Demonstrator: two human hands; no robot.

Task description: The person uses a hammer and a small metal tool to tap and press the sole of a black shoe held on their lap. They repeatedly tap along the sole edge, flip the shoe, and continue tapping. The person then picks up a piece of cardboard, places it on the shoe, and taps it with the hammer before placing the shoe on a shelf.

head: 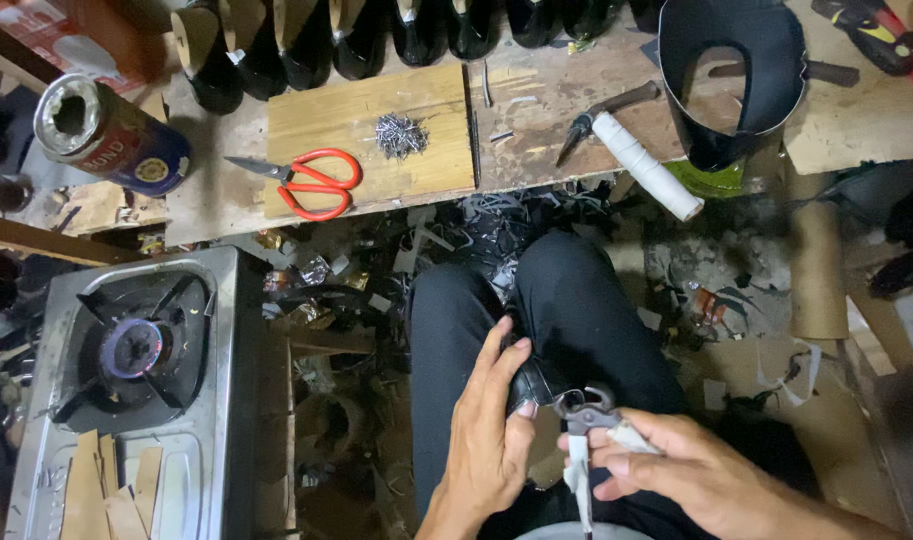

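lower centre of frame: left hand (492,430) wrapped round black shoe (539,380) on lap, grip closed on it. right hand (692,470) closed round pincers (587,412), jaws at shoe edge. upper frame, on desk (547,100): red scissors (312,183), nail pile (401,135), taped hammer (637,155). left: gas stove (137,350).

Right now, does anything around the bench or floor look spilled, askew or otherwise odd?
Yes. Black offcuts and foil scraps litter the floor below the workbench. The glue can lies tipped on its side with its mouth open. The gas burner glows lit with nothing on it.
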